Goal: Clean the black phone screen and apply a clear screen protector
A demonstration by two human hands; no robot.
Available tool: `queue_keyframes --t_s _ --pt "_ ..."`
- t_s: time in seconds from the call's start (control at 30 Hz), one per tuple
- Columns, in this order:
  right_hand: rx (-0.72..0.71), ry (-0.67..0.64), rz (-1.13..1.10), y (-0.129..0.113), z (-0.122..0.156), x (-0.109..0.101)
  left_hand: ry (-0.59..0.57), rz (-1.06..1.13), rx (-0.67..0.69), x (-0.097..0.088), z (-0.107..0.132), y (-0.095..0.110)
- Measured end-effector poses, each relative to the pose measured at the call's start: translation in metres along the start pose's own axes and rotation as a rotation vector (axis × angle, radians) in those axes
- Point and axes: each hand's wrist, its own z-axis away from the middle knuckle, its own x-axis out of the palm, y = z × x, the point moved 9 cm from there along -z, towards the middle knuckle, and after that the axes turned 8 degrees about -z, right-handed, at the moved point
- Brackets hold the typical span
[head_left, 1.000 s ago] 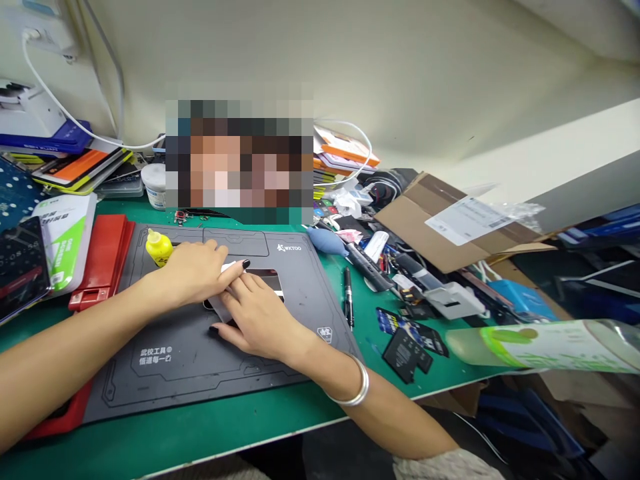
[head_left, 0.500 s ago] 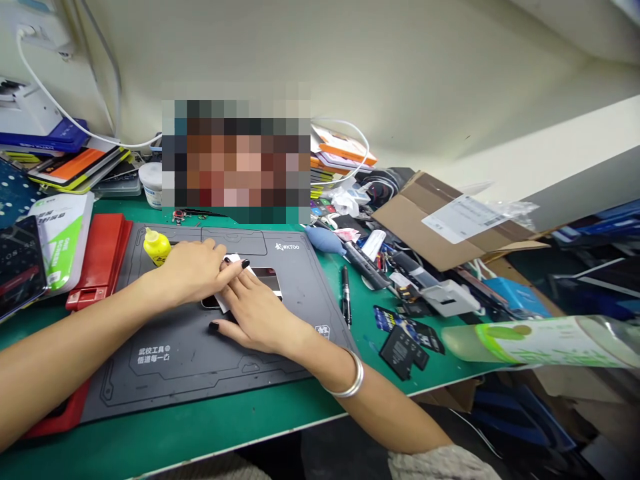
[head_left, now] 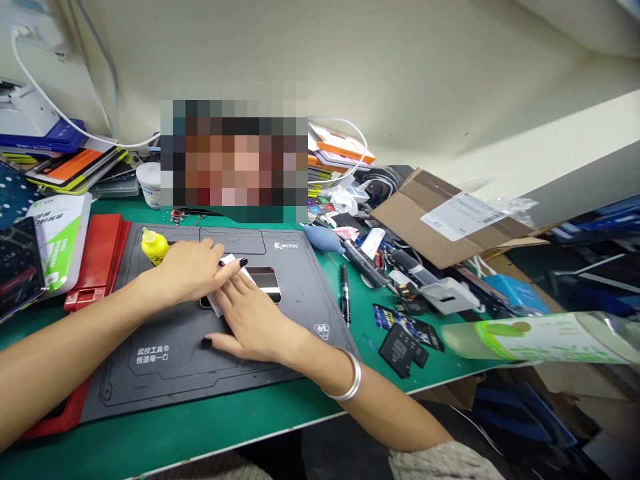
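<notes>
A dark-screened phone (head_left: 270, 284) lies flat on the grey work mat (head_left: 200, 373), partly covered by a thin white sheet (head_left: 217, 305) that could be paper or cloth. My right hand (head_left: 253, 320) presses on the sheet with its fingers laid flat and its thumb spread towards me. At the phone's left end, my left hand (head_left: 193, 270) has its fingers curled down, and its thumb crosses over my right fingertips. What those curled fingers hold is hidden. Just beyond my left wrist stands a yellow squeeze bottle (head_left: 154, 247).
A red case-like tool (head_left: 100, 260) lies left of the mat, beside a black phone (head_left: 20, 260). To the right are a pen (head_left: 345, 293), a blue air blower (head_left: 323, 238), loose batteries (head_left: 397, 350), a cardboard box (head_left: 425, 220) and a drink bottle (head_left: 530, 338) at the table edge.
My right hand has slid slightly left along the phone, its thumb moving left and nearer to me. The white sheet has shifted a little left with it. My left hand has barely moved.
</notes>
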Motion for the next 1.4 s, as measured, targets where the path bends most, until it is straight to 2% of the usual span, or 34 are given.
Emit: queue_keyframes --t_s 0.13,0.33,0.53,0.77,0.93,1.07,1.23,1.4 --pt "-0.112 -0.015 -0.031 -0.013 0.0 0.001 0.03 0.014 -0.015 -0.002 0.0 -0.002" --pt "0.061 -0.013 -0.019 0.01 -0.001 -0.005 -0.036 -0.041 0.017 0.003 0.0 0.0" --pt "-0.129 -0.043 -0.025 -0.019 -0.001 -0.001 0.042 0.043 -0.001 0.0 0.0 -0.004" --pt "-0.019 0.016 -0.053 0.011 0.001 -0.015 -0.062 -0.053 0.011 0.004 0.0 0.0" --pt "-0.209 0.088 -0.164 0.0 0.005 -0.021 -0.061 -0.133 0.133 0.005 0.002 0.008" --pt "-0.279 0.163 -0.238 0.006 0.01 -0.031 -0.043 -0.143 0.182 0.001 0.004 0.012" --pt "-0.175 0.218 -0.126 0.022 0.014 -0.044 -0.083 -0.144 0.125 0.002 0.003 0.008" --pt "-0.125 0.184 0.044 0.014 0.011 -0.036 -0.071 -0.107 0.026 0.005 0.0 0.0"
